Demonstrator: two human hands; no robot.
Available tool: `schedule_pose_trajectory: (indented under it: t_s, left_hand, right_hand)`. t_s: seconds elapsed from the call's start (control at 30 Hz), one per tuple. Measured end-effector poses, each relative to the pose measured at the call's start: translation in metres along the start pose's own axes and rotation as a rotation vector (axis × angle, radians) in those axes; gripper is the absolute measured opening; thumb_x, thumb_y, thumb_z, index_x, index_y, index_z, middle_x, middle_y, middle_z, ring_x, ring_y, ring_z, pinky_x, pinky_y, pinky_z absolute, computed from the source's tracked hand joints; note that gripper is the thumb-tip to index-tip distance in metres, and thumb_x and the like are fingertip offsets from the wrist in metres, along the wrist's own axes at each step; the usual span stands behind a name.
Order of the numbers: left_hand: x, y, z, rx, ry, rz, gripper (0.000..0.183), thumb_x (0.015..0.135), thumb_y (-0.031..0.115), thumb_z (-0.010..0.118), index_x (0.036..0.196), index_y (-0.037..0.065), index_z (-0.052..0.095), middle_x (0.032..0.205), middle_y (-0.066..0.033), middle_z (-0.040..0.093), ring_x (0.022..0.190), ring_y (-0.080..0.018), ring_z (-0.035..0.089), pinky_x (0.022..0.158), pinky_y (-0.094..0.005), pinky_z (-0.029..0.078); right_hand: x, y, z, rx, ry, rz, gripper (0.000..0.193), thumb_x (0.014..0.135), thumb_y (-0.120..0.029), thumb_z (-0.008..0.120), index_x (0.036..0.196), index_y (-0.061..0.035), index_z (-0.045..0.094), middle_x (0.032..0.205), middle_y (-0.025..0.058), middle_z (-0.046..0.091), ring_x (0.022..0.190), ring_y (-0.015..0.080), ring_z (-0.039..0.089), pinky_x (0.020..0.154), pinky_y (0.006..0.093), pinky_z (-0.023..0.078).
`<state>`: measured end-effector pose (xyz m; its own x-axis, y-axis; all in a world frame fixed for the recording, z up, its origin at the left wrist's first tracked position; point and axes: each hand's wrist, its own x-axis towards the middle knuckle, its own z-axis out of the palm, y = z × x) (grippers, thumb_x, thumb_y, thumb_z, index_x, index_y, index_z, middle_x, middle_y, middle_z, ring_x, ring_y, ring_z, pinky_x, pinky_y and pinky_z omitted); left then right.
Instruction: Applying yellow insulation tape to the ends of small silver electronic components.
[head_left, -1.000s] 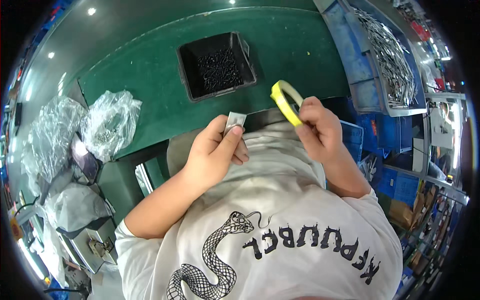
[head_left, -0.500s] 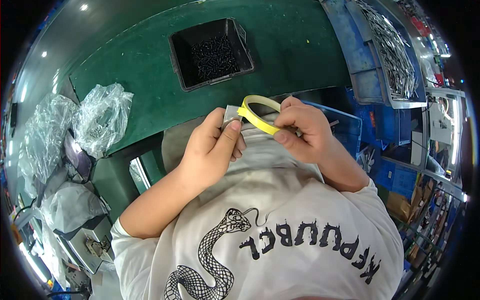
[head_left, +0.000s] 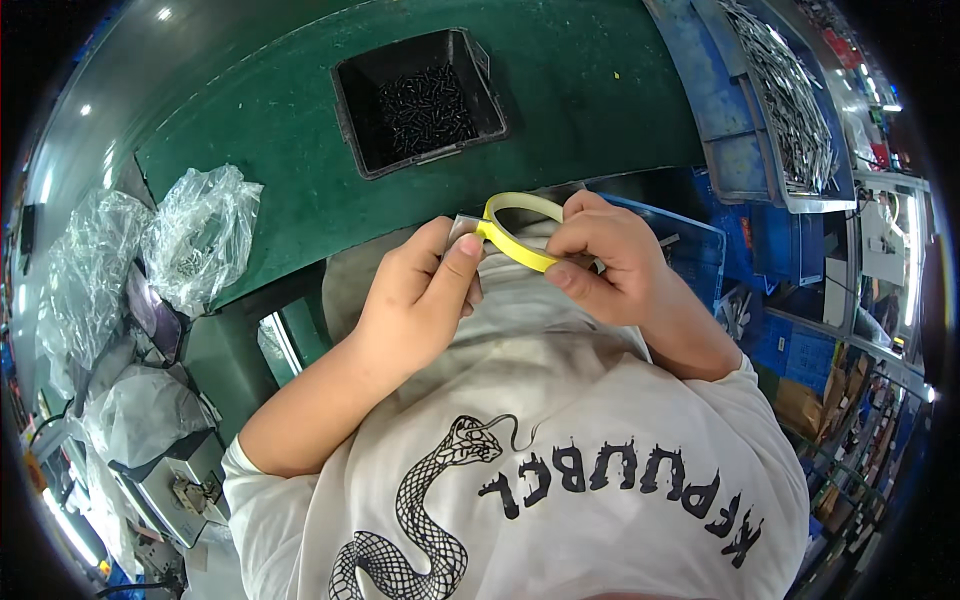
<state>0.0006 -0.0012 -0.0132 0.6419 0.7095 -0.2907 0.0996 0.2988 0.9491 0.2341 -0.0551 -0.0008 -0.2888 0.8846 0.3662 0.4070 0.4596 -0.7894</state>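
A roll of yellow tape (head_left: 518, 253) is pinched at its right side by my right hand (head_left: 608, 262), thumb below and fingers above. My left hand (head_left: 420, 290) is closed, its thumb pressing on a small flat silvery-grey piece (head_left: 462, 228). That piece touches the left side of the tape roll, where a bit of yellow tape meets its edge. Most of the piece is hidden by my left fingers, so I cannot tell its kind. Both hands are held over my lap, just in front of the green table's near edge.
On the green table (head_left: 270, 120) stands a black bin (head_left: 352, 130) of small black parts. A blue crate (head_left: 722, 110) of thin metal pieces sits at the far right. Clear plastic bags (head_left: 205, 235) lie at the left. Below the right crate is another blue bin (head_left: 700, 240).
The flat piece has tilted slightly and sits closer against the tape roll. My hands have barely shifted, both keeping their hold.
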Motion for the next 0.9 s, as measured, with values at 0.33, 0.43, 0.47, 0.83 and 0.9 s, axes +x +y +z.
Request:
schedule_pose_trajectory:
  t_s: [0.33, 0.43, 0.47, 0.83, 0.9]
  left_hand:
    - [0.0014, 0.0020, 0.0006, 0.000, 0.095, 0.027, 0.029, 0.108, 0.027, 0.047, 0.094, 0.003, 0.054, 0.070, -0.0016, 0.056, 0.062, -0.0067, 0.050, 0.057, -0.0240, 0.044]
    - [0.0012, 0.0012, 0.0028, -0.035, 0.089, 0.017, 0.029, 0.108, 0.027, 0.048, 0.095, 0.003, 0.055, 0.070, -0.0014, 0.056, 0.062, -0.0066, 0.050, 0.058, -0.0241, 0.044]
    - [0.0012, 0.0017, 0.0026, -0.035, 0.088, 0.016, 0.029, 0.108, 0.027, 0.048, 0.095, 0.003, 0.055, 0.070, -0.0014, 0.056, 0.062, -0.0066, 0.050, 0.058, -0.0241, 0.044]
    - [0.0013, -0.0011, 0.0018, -0.007, 0.076, 0.019, 0.028, 0.106, 0.026, 0.053, 0.100, 0.000, 0.060, 0.069, -0.0017, 0.059, 0.059, -0.0063, 0.054, 0.054, -0.0240, 0.044]
    - [0.0005, 0.0012, 0.0019, 0.003, 0.081, 0.011, 0.028, 0.106, 0.026, 0.053, 0.098, 0.000, 0.060, 0.068, -0.0012, 0.059, 0.059, -0.0063, 0.054, 0.053, -0.0239, 0.043]
  right_hand:
    - [0.0003, -0.0024, 0.0000, -0.030, -0.004, -0.029, 0.014, 0.085, -0.011, 0.073, 0.088, -0.0025, 0.063, 0.067, 0.0034, 0.054, 0.057, 0.0210, 0.042, 0.065, 0.0366, 0.038]
    - [0.0016, -0.0018, 0.0007, -0.042, 0.007, -0.035, 0.013, 0.085, -0.011, 0.073, 0.087, -0.0025, 0.063, 0.068, 0.0035, 0.055, 0.057, 0.0212, 0.043, 0.066, 0.0365, 0.038]
    - [0.0011, -0.0018, 0.0009, -0.042, 0.008, -0.034, 0.013, 0.085, -0.011, 0.073, 0.087, -0.0025, 0.063, 0.068, 0.0035, 0.055, 0.057, 0.0212, 0.043, 0.066, 0.0365, 0.038]
    - [0.0005, -0.0018, 0.0002, -0.036, -0.015, -0.041, 0.012, 0.084, -0.010, 0.073, 0.088, -0.0033, 0.063, 0.068, 0.0037, 0.056, 0.058, 0.0219, 0.043, 0.065, 0.0365, 0.037]
    - [0.0011, -0.0021, 0.0006, -0.044, -0.013, -0.048, 0.012, 0.084, -0.010, 0.073, 0.088, -0.0034, 0.063, 0.068, 0.0035, 0.056, 0.058, 0.0218, 0.043, 0.065, 0.0364, 0.037]
